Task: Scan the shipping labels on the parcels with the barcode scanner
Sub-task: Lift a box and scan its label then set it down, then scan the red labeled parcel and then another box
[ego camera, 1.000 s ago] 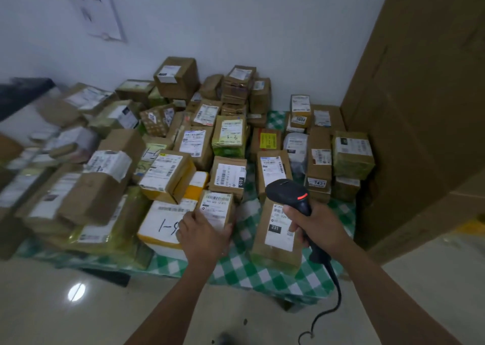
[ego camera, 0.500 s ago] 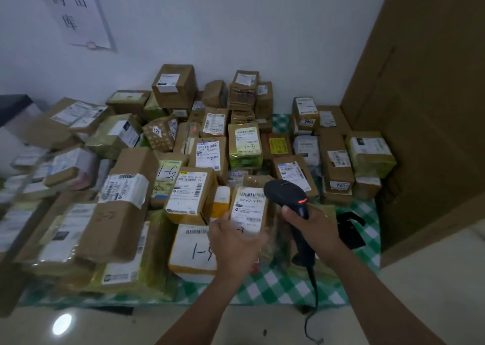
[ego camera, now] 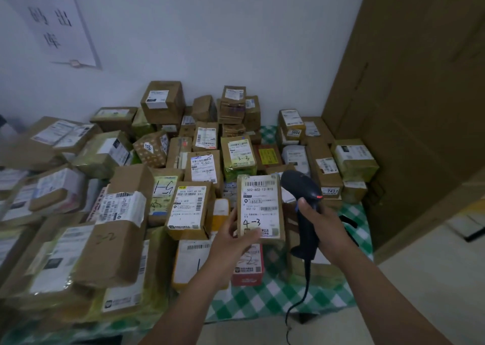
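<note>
Lifted: one parcel, left hand; one scanner, right hand.

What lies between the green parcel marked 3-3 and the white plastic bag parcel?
In the head view, a yellow-labelled reddish parcel lies between them.

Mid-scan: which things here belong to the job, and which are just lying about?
Job: barcode scanner, right hand, left hand, parcel marked 4-3, piled parcels.
Lying about: wall notice, checked tablecloth, brown panel.

The shipping label reads 502-602-12-815 and 4-3; a sticker reads 7431.
</note>
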A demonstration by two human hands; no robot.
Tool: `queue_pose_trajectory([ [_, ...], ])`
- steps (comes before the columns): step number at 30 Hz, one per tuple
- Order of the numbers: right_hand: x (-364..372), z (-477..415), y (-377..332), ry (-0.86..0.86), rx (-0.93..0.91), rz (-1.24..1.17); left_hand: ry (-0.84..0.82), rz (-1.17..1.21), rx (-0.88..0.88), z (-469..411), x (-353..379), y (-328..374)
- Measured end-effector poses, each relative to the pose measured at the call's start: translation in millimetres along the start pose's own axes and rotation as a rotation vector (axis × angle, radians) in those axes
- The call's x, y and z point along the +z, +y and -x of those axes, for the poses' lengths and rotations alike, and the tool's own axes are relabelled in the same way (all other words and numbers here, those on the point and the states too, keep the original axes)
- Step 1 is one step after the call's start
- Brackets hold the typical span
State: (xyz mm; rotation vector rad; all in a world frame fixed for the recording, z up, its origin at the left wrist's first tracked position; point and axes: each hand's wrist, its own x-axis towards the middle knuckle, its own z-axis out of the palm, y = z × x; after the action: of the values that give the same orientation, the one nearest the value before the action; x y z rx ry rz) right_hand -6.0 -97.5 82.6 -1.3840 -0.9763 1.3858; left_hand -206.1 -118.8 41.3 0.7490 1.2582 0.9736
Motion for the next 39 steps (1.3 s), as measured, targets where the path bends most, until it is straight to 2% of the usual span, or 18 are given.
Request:
queue_pose_trajectory([
  [2, -2, -1, -9, -0.040, -0.063, 0.057, 0.042, 0.000, -0.041, -2, 0, 1],
  [5, -2, -2, -19, -0.095, -0.066, 0.131, 0.096, 0.036, -0.074, -4, -2, 6],
  [10, -12, -1, -35, -0.185, -0.064, 0.332, 0.186, 0.048, 0.020, -18, -5, 8],
  [13, -20, 2, -47, -0.207, -0.076, 0.369, 0.259, 0.070, 0.044, -28, -3, 8],
  [19, -36, 10, -68, -0.237, -0.094, 0.367, 0.296, 0.063, 0.055, -43, 3, 3],
  [26, -50, 20, -80, -0.282, -0.075, 0.451, 0.378, -0.022, 0.071, -44, 13, 0],
  [34, -55, 15, -75, -0.300, -0.089, 0.441, 0.386, -0.067, 0.066, -36, 22, -4],
  [39, -61, 10, -67, -0.278, -0.092, 0.398, 0.318, -0.117, 0.009, -26, 25, -11],
])
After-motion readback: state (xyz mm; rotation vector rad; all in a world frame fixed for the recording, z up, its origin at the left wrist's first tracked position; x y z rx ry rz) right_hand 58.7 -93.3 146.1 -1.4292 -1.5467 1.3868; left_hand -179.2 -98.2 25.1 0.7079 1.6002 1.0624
